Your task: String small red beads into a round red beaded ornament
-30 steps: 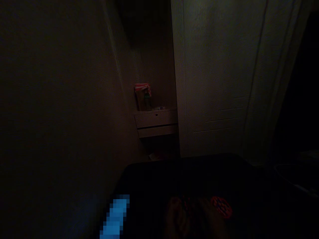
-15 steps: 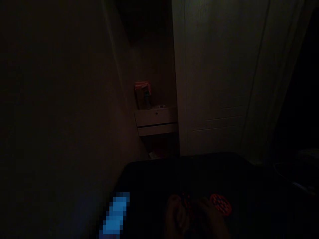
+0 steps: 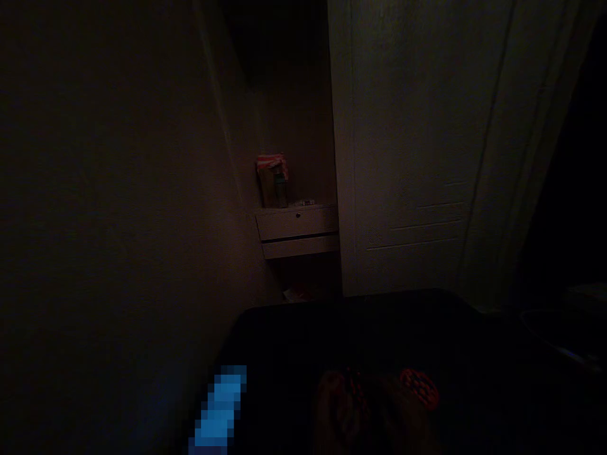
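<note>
It is very dark, so the hands show only as dim shapes at the bottom of the head view. My left hand (image 3: 329, 411) is closed, fingers curled, against a dark thing with a red speckled pattern (image 3: 356, 388); its kind is too dark to tell. From the other side my right hand (image 3: 405, 420) reaches in at the same thing, its fingertips mostly lost in shadow. Just beyond the right hand shows a rounded piece with a red rim and red speckles (image 3: 420, 388). Whether the two patterned parts are joined, I cannot tell.
A dark bed-like surface (image 3: 294, 341) lies under the hands. At its left glows a blurred blue screen (image 3: 219, 407). Ahead are drawers (image 3: 298, 226) with a box (image 3: 269, 189) and bottle (image 3: 281, 189) on top, beside a pale panelled door (image 3: 408, 145). A wall rises at left.
The picture has grown darker around the hands. Both hands and the patterned pieces are in nearly the same place.
</note>
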### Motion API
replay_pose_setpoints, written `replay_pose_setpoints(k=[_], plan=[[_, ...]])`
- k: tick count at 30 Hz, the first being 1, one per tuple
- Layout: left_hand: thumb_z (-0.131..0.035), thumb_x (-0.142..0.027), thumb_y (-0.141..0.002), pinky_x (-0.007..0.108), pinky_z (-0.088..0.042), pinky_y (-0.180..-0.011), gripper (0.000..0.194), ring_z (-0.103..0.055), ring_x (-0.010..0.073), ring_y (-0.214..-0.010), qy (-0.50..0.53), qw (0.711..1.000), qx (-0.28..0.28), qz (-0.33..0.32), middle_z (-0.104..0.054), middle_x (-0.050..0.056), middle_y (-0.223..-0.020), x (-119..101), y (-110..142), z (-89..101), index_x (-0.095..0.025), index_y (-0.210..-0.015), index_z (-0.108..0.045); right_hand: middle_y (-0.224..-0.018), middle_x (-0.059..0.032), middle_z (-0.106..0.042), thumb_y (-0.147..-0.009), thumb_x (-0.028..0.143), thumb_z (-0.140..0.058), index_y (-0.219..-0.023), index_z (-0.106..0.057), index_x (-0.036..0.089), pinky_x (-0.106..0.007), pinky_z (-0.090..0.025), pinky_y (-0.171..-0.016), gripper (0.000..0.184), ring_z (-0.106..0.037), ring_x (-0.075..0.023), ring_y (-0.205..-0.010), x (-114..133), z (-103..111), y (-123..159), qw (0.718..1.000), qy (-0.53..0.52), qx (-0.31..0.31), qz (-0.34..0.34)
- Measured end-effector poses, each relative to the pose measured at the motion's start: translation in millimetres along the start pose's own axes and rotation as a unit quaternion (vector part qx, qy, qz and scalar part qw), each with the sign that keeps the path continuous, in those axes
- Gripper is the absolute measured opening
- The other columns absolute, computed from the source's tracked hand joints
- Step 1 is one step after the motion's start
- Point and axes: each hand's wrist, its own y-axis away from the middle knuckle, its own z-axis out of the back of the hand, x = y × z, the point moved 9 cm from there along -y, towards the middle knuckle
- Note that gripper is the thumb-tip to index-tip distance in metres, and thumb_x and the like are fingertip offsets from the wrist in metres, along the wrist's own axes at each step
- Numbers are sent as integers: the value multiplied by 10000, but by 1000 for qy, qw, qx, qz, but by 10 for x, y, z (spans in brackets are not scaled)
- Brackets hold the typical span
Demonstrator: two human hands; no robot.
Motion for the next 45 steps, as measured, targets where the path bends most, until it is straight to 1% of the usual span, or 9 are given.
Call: replay_pose_setpoints(k=[8,13,19,21,26,32,35,41,45], plan=[[-891,-370,-622,206,-267,-406,369,-391,81,-355,-49,998,31,-10,-391,-86,-414,31,-54,17,-209,-663,-561,-1083,-71,-782,-948,351,-555,-1140,-745,295,-320,-623,-849,276,-751,-248,-985,166,36,-21,994,-94,-46,-6],[-906,-355,-609,224,-332,-429,349,-490,118,-425,-84,995,37,-38,-541,-34,-495,49,-36,99,-196,-796,-658,-1075,-79,-749,-964,333,-546,-1146,-757,337,-307,-620,-845,278,-735,-244,-980,370,-14,-6,989,-135,-1,68],[-935,-218,-487,225,-408,-474,403,-617,173,-606,-111,990,10,-89,-684,38,-710,-41,-1,163,-224,-802,-685,-1144,-92,-716,-967,300,-571,-1188,-745,335,-300,-601,-893,283,-721,-234,-1032,285,-84,55,988,-139,26,59],[-920,-253,-518,216,-399,-464,381,-613,162,-592,-115,989,11,-90,-687,36,-722,-64,-43,135,-222,-815,-683,-1131,-93,-720,-963,331,-594,-1138,-767,328,-295,-603,-880,246,-725,-235,-1017,318,-133,51,986,-155,38,56],[-865,-410,-598,194,-389,-461,389,-587,124,-539,-135,987,27,-87,-650,-4,-665,-80,-77,25,-197,-857,-669,-926,-82,-741,-928,475,-637,-925,-796,278,-277,-610,-763,254,-733,-230,-861,384,-101,2,977,-212,-9,16],[-797,-545,-663,168,-332,-439,453,-602,119,-544,-185,981,33,-49,-678,9,-689,20,17,-26,-200,-917,-651,-962,-94,-744,-877,536,-681,-929,-804,268,-306,-603,-797,299,-731,-256,-909,330,-138,-6,965,-257,10,-45],[-793,-552,-655,165,-293,-421,483,-600,116,-537,-190,981,26,-41,-694,14,-722,37,14,-7,-206,-959,-648,-962,-91,-744,-863,561,-681,-948,-809,273,-302,-602,-787,326,-730,-257,-906,305,-164,-5,963,-262,22,-59],[-786,-507,-633,166,-184,-379,403,-411,58,-382,-185,981,37,-52,-586,-37,-541,23,-41,-27,-199,-841,-629,-826,-60,-742,-835,580,-687,-826,-775,253,-292,-585,-744,339,-717,-244,-806,261,-135,1,969,-230,16,-88],[-782,-457,-666,166,-203,-380,359,-441,67,-397,-175,982,50,-44,-600,-29,-561,34,-35,-44,-197,-857,-626,-892,-65,-757,-833,594,-675,-872,-771,254,-306,-584,-782,355,-721,-254,-856,127,-189,45,964,-241,24,-113]])
